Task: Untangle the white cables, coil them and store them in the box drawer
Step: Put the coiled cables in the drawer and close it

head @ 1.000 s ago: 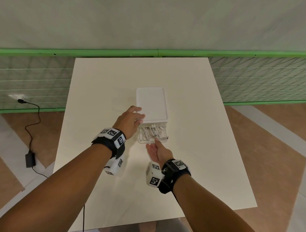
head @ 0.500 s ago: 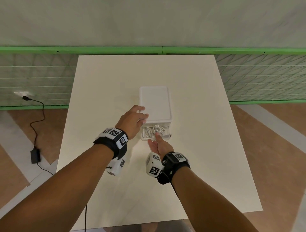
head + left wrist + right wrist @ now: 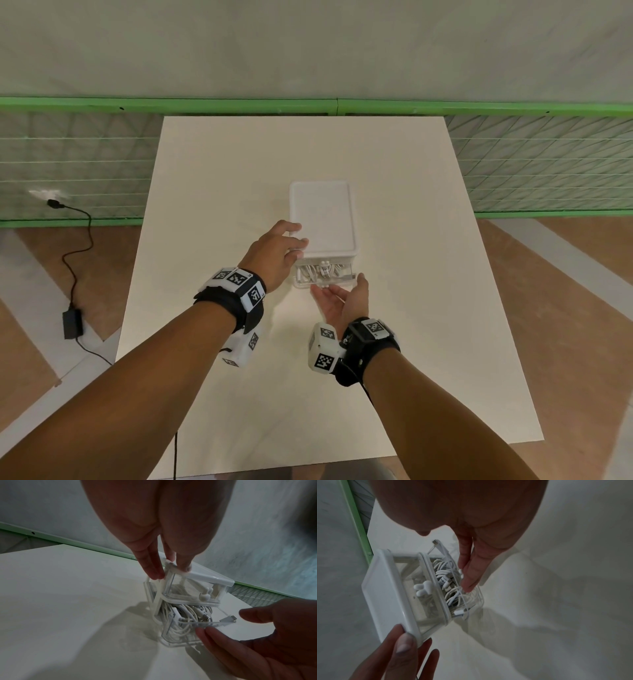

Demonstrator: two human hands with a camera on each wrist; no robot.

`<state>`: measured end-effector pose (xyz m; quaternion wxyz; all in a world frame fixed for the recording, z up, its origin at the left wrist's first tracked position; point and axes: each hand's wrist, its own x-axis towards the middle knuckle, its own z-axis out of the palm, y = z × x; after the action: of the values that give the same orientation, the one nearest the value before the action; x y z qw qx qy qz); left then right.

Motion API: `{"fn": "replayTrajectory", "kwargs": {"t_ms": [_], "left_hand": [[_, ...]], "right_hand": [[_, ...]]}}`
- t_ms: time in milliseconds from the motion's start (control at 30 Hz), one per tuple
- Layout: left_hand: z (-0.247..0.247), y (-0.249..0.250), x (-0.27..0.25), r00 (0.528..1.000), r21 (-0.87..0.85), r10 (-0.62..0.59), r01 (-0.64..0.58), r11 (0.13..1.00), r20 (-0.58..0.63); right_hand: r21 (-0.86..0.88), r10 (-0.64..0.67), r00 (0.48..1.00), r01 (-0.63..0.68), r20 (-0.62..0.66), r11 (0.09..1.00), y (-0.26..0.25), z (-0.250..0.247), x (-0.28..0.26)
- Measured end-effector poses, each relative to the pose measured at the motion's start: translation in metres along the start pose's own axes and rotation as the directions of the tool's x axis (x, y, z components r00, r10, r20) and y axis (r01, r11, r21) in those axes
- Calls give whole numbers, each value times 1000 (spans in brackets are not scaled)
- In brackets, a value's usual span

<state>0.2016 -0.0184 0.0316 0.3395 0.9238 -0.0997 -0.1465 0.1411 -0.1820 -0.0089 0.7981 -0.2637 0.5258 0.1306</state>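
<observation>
Sitting coiled in the half-open drawer (image 3: 323,275) at the bottom of the box (image 3: 322,219) are the cables (image 3: 448,582), though one plug end (image 3: 229,620) is poking out over the drawer's front edge. The right hand (image 3: 344,301) is reaching in palm-up, fingers (image 3: 471,574) straight and loose, touching the drawer front and holding nothing. The left hand (image 3: 275,253) is bracing the box's near-left corner, fingers lying flat on its lid and side. Closing looks like the step in hand; I would be tucking that stray plug inside first, then pushing the front squarely while the left hand is steadying the box on the table (image 3: 411,308), so nothing is getting pinched.
</observation>
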Motion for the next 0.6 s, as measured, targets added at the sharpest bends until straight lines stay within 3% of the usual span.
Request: {"fn": "replayTrajectory", "kwargs": {"t_ms": [333,600], "left_hand": [[0,-1,-1,1000,-5,6,-6,1000,11],[0,-1,-1,1000,-6,14,-14,1000,-2]], "right_hand": [[-281,-145,986,116,-84,953,-4,2,7],[-244,-128,988,103,-91,964,-10,12,8]]}}
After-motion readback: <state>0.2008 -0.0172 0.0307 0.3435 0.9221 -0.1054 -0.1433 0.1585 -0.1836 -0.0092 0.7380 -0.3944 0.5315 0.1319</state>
